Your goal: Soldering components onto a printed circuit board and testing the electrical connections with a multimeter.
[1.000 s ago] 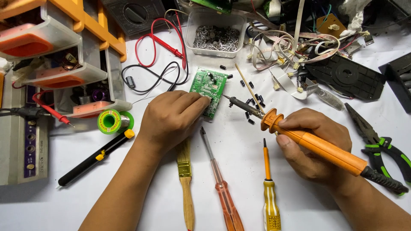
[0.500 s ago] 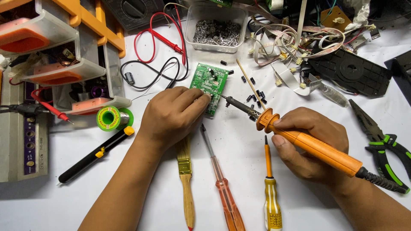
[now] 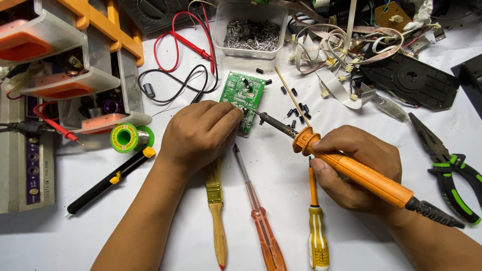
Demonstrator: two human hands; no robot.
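Left fingers [image 3: 228,114] curled, pressing down on the near edge of the board [image 3: 244,95], which lay flat on the white table [image 3: 75,236] above the brush [image 3: 217,200]. Whether they pinched a part there was unclear. Board judged light, stiff, fragile on its component side; best held by edges. Right hand [image 3: 359,168] closed around the orange iron [image 3: 361,173], pen-style, tip touching the board beside the left fingertips. Iron rigid, hot forward; grip stays on the handle. Both forearms angled in from below, left hand [image 3: 201,135] knuckles up.

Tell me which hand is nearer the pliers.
Right. The right hand, holding the soldering iron, sits just left of the pliers; the left hand rests on the circuit board, far across the table.
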